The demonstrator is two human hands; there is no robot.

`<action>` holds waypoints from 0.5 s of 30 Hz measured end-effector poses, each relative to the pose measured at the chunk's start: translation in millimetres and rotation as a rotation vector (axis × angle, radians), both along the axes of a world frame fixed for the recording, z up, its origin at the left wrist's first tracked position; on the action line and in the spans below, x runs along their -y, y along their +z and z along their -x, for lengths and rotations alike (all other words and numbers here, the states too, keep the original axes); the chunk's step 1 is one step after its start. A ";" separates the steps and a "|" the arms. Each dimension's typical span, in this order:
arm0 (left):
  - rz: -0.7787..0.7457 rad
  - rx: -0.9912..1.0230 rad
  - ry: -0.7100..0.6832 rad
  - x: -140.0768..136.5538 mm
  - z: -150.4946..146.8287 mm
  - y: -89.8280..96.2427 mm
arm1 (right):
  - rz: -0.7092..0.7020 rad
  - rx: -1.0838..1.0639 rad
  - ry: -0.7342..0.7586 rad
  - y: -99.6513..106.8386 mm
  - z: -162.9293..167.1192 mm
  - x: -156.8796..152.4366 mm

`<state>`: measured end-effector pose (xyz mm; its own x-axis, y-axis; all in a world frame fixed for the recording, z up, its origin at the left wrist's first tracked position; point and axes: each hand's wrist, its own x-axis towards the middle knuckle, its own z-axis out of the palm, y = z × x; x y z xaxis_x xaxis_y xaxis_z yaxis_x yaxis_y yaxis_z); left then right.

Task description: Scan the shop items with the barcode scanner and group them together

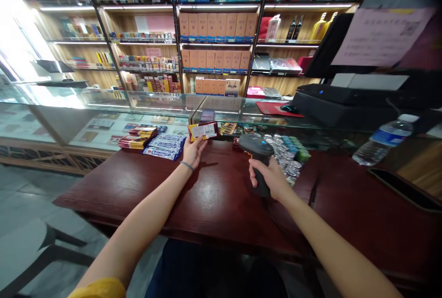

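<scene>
My left hand (194, 151) pinches a red and yellow packet (203, 131) with a white barcode label facing me, raised over the far side of the dark red table (203, 201). In my right hand (271, 178) is a black barcode scanner (257, 146), gripped by its handle, with a small blue light on top. Its head points left, towards the packet. Left of my left hand lie a stack of red and yellow packets (138, 137) and a pile of blue and white packets (165, 146). Behind the scanner stand several small silver-topped containers (290, 166) and green ones (304, 153).
A glass display counter (148, 104) borders the table's far edge. To the right are a water bottle (385, 139), a black phone-like slab (407, 189) and a dark checkout machine (348, 104). A grey chair (31, 247) stands at lower left; stocked shelves (217, 44) line the wall.
</scene>
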<state>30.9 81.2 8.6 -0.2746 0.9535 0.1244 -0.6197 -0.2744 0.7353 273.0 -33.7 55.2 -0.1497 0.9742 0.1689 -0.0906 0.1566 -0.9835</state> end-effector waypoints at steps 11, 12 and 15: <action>-0.013 -0.058 0.025 -1.3 1.2 -1.1 | 0.024 0.045 0.015 -0.7 2.1 3.7; -0.015 -0.052 0.024 -0.7 1.2 -0.8 | 0.021 0.054 0.016 -0.5 2.1 4.0; 0.007 -0.008 0.027 -0.2 1.9 0.1 | 0.008 0.046 0.016 0.5 1.4 4.3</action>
<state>29.0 81.4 8.7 -0.2989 0.9466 0.1204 -0.6066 -0.2859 0.7418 271.6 -37.9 55.7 -0.1729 0.9729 0.1537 -0.0481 0.1475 -0.9879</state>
